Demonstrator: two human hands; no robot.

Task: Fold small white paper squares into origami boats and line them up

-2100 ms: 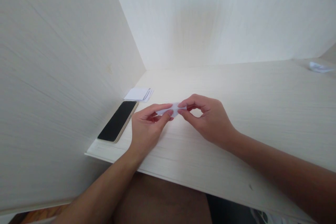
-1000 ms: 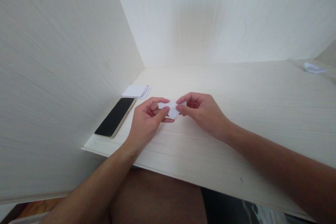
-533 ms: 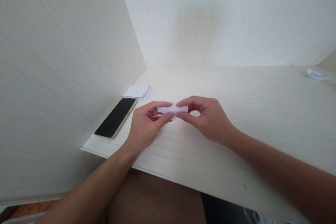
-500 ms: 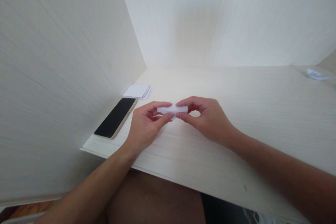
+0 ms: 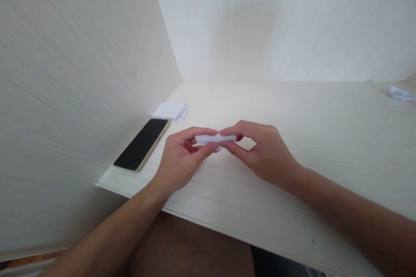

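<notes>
A small folded piece of white paper [image 5: 214,139] is held just above the pale wooden desk [image 5: 292,138], pinched at both ends. My left hand [image 5: 183,158] grips its left end between thumb and forefinger. My right hand [image 5: 260,151] pinches the right end the same way, fingers curled. The fingertips of the two hands almost meet over the paper, which looks flattened into a narrow strip.
A black phone [image 5: 142,143] lies face up at the desk's left edge beside the side panel [image 5: 81,95]. A small stack of white paper squares [image 5: 170,111] sits just behind it. Another folded white paper piece [image 5: 401,93] lies at the far right.
The paper, showing a pointed flap a second ago, is now pressed into a flat narrow strip between both hands. The hands stayed in nearly the same place.
</notes>
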